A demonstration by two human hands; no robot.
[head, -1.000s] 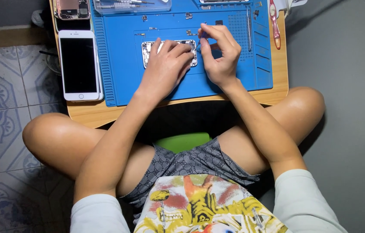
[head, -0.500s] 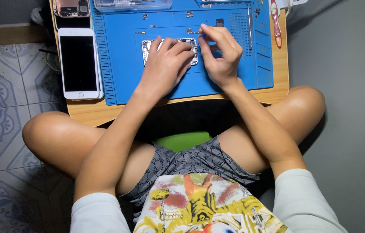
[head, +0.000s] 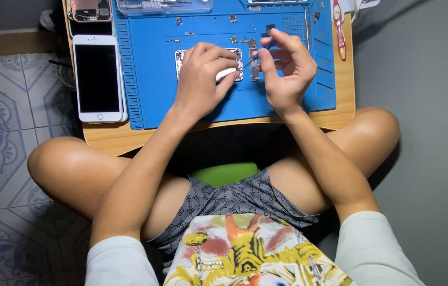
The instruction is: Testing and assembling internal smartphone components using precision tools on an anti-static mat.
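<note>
L hand [head: 202, 79] pins phone chassis [head: 209, 64]; R hand [head: 283, 71] pinches screwdriver [head: 258, 54].

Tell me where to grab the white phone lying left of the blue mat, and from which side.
Grip the white phone across its two long edges, from above. It lies flat, screen up, on the wooden table; the blue mat crowds its right edge.

Wooden table [head: 308, 119]: blue mat [head: 149, 79], white phone [head: 98, 78].

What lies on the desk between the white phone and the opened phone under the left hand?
In the head view, only a strip of the blue mat with its ridged left edge lies between the white phone and the opened phone held by the left hand.
</note>
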